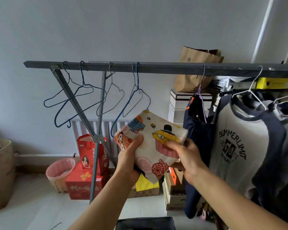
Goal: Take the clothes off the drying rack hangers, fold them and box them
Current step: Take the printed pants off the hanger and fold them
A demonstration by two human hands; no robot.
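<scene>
Centrally, a folded cream cotton garment printed with cartoon cupcake monsters (154, 141) is held up in mid-air, in front of a grey metal drying rack bar (156, 68). The left hand (129, 157) grips its left edge, thumb pressed flat on the print and fingers curled behind, hidden by the cloth. The right hand (185, 156) pinches the right side, thumb on top, fingers tucked underneath. The fabric looks soft and forms a rough square tilted on one corner. Behind it, thin empty wire hangers (83, 97), blue and silver, dangle from the bar. To the right hang a dark navy garment on a purple hanger (196, 130) and a white and navy raglan shirt with printed lettering (239, 143); further clothes are cut off by the right edge. At the bottom edge, a dark fabric box (145, 223) shows only its rim. Red gift boxes (85, 183) and a pink ribbed bin (60, 173) sit on the pale floor.
</scene>
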